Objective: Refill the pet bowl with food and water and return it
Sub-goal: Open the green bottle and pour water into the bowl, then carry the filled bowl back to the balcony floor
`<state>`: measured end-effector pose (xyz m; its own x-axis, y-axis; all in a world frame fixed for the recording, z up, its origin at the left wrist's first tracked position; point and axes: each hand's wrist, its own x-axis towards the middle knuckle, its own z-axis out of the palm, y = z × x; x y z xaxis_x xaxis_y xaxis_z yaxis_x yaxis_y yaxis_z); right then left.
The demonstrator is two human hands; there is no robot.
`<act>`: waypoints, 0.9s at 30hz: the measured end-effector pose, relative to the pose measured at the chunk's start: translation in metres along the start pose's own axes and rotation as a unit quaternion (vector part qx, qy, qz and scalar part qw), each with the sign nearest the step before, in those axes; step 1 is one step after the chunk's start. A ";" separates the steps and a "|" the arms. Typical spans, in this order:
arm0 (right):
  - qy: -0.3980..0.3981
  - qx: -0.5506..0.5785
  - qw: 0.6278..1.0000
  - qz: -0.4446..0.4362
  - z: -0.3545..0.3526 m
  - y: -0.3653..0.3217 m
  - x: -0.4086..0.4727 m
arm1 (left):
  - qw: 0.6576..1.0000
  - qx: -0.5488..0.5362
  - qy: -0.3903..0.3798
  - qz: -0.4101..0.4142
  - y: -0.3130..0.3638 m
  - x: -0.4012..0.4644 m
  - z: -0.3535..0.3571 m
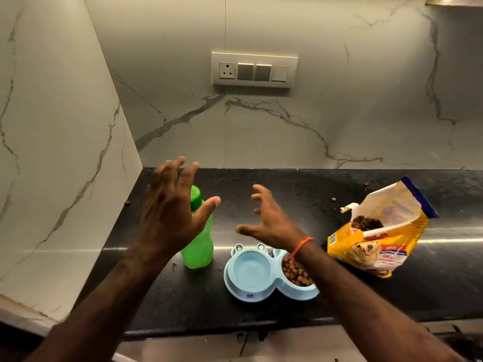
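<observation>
Head view: pet bowl, a pale blue double dish, sits near the front edge of the black counter, roughly mid-span. Its right compartment holds brown kibble, partly hidden under my right wrist. Its left compartment looks dry or nearly so; I cannot rule out a thin film of water.

Green water bottle stands upright just left of the bowl, cap on, close to the counter's left end by the side wall. My left hand hovers in front of the bottle, fingers spread wide, gripping nothing. My right hand hangs above the bowl, fingers loosely splayed and a little curled, also empty; an orange thread band circles its wrist.

Yellow dog-food bag leans open toward the counter's right side, well apart from the bowl, kibble visible at its torn mouth. A few loose pellets lie scattered near the back edge.

Judgement: food step looks done, water step is in hand. Next move calls for the left hand to close round the bottle's body, the right to unscrew the cap, then a controlled tilt over the left compartment only, keeping the stream off the kibble. After that, carry the bowl level.
</observation>
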<state>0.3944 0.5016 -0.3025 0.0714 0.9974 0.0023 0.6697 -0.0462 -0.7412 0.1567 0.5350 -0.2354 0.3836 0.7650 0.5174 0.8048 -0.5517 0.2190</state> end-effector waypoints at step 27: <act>-0.133 -0.139 0.978 0.082 -0.031 0.164 -0.091 | 0.906 -0.209 -0.342 -0.132 0.054 -0.120 0.160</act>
<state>0.5202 0.4015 -0.4034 0.0247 0.9528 -0.3025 0.8427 -0.1826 -0.5064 0.2268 0.4662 -0.4178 0.5094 0.8366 -0.2016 0.7219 -0.2879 0.6293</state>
